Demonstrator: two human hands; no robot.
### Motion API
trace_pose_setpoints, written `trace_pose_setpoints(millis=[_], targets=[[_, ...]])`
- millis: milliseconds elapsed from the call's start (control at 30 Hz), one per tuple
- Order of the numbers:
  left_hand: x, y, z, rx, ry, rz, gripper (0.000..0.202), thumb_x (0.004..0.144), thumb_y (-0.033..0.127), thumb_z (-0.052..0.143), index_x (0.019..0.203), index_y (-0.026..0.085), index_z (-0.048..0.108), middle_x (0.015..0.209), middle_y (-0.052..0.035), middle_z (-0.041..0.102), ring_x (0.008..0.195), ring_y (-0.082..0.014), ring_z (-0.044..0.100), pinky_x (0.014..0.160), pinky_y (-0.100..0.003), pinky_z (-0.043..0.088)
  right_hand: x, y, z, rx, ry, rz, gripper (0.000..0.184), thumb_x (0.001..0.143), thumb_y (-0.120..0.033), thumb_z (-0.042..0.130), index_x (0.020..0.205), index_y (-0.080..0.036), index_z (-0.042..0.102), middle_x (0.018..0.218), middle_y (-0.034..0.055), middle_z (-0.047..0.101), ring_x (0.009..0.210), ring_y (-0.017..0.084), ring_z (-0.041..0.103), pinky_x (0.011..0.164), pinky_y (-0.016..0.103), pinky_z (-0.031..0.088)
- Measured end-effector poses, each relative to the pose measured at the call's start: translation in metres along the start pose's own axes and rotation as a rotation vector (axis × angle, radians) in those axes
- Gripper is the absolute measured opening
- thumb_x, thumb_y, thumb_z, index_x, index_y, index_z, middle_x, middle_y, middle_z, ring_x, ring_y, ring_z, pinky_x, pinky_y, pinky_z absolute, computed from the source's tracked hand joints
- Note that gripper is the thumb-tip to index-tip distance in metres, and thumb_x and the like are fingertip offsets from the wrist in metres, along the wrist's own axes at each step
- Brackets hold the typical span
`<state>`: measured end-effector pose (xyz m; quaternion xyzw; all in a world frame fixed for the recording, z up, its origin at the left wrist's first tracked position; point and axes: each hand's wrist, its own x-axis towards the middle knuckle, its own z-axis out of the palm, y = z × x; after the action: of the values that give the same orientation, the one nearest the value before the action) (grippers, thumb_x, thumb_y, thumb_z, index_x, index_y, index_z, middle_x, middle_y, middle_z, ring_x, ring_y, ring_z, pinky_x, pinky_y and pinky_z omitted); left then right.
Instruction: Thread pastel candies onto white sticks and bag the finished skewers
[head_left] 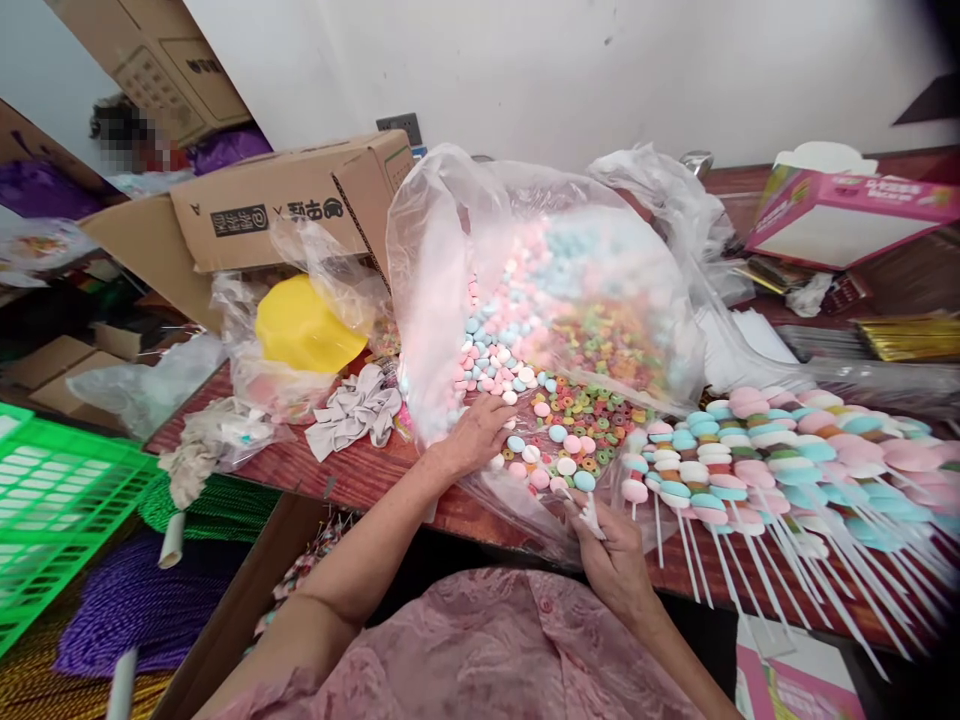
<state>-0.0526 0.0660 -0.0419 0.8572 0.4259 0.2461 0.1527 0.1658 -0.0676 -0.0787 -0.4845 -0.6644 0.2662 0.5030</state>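
Observation:
A big clear plastic bag [450,250] lies open on the red-brown table [352,470], full of pastel candy discs [491,365] and small colourful ring candies [592,405]. My left hand [476,435] reaches into the bag's mouth, fingers curled over the discs. My right hand [611,555] is at the bag's front edge, pinched on a thin white stick [591,515]. To the right lies a heap of finished candy skewers [757,450] with white sticks pointing toward me.
A cardboard box [292,200] and a yellow round object [304,325] in plastic sit at the back left. Grey gloves [356,410] lie beside the bag. A pink box [847,215] is at the far right. A green crate [52,500] stands lower left.

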Motion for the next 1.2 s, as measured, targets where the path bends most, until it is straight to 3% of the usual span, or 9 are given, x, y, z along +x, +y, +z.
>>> trace_pose_setpoints(millis=[100,167,300,433,633,867,1067,1200], targets=[[-0.004,0.01,-0.003,-0.343,0.102,-0.128,0.016,0.08,0.019,0.065,0.093,0.015,0.073,0.091,-0.0094,0.071,0.09,-0.023,0.063,0.087,-0.041,0.051,0.002,-0.009,-0.003,0.039,0.035,0.07,0.026,0.094,-0.022,0.052,0.106,-0.02,0.075,0.067,-0.0003,0.067,0.059,0.016,0.063,0.056,0.027,0.053],[-0.007,0.022,-0.007,-0.691,0.165,-0.284,0.023,0.077,0.028,0.073,0.096,0.015,0.074,0.087,-0.0065,0.072,0.078,-0.0186,0.064,0.074,-0.034,0.053,0.004,-0.02,-0.007,0.02,0.033,0.073,0.027,0.093,-0.021,0.051,0.107,-0.021,0.074,0.064,-0.0015,0.065,0.055,0.015,0.059,0.053,0.026,0.05],[-0.012,0.052,-0.019,-1.279,0.266,-0.489,0.039,0.062,0.033,0.087,0.096,0.017,0.076,0.077,-0.0011,0.071,0.055,-0.0094,0.059,0.05,-0.021,0.046,0.013,-0.043,-0.017,-0.085,-0.039,0.009,0.04,0.086,-0.011,0.047,0.116,-0.019,0.072,0.093,0.0043,0.077,0.078,0.02,0.071,0.071,0.031,0.057],[-0.013,0.069,-0.025,-1.49,0.363,-0.533,0.036,0.053,0.027,0.091,0.083,0.017,0.076,0.07,0.0003,0.071,0.052,-0.0082,0.059,0.047,-0.019,0.047,0.02,-0.055,-0.024,-0.155,-0.114,0.016,0.047,0.082,-0.008,0.045,0.119,-0.018,0.072,0.109,0.0068,0.077,0.094,0.024,0.073,0.079,0.034,0.059],[-0.016,0.075,-0.019,-1.465,0.502,-0.473,0.034,0.051,0.025,0.092,0.079,0.017,0.075,0.068,0.0018,0.07,0.05,-0.0066,0.058,0.047,-0.018,0.048,0.013,-0.054,-0.028,-0.209,-0.137,-0.023,0.054,0.078,-0.006,0.044,0.125,-0.018,0.069,0.12,0.0079,0.072,0.108,0.025,0.07,0.092,0.04,0.058],[-0.024,0.074,-0.01,-1.238,0.593,-0.362,0.031,0.058,0.022,0.089,0.087,0.021,0.077,0.081,0.0011,0.073,0.071,-0.0115,0.067,0.063,-0.022,0.057,0.011,-0.057,-0.029,-0.342,-0.182,-0.029,0.06,0.073,-0.004,0.041,0.124,-0.016,0.069,0.113,0.0087,0.075,0.098,0.026,0.074,0.086,0.042,0.061],[-0.031,0.074,-0.013,-0.751,0.629,-0.116,0.022,0.073,0.014,0.08,0.093,0.021,0.077,0.088,-0.0023,0.076,0.08,-0.0132,0.07,0.072,-0.023,0.057,0.011,-0.061,-0.03,-0.447,-0.223,-0.048,0.063,0.069,-0.003,0.04,0.123,-0.016,0.068,0.114,0.0071,0.075,0.097,0.027,0.074,0.084,0.042,0.062],[-0.032,0.075,-0.013,-0.515,0.648,0.037,0.018,0.077,0.011,0.075,0.093,0.02,0.076,0.084,-0.0038,0.076,0.076,-0.0137,0.07,0.07,-0.024,0.056,0.011,-0.06,-0.031,-0.414,-0.216,-0.015,0.062,0.069,-0.004,0.04,0.122,-0.017,0.07,0.113,0.0076,0.075,0.095,0.025,0.075,0.083,0.04,0.062]])
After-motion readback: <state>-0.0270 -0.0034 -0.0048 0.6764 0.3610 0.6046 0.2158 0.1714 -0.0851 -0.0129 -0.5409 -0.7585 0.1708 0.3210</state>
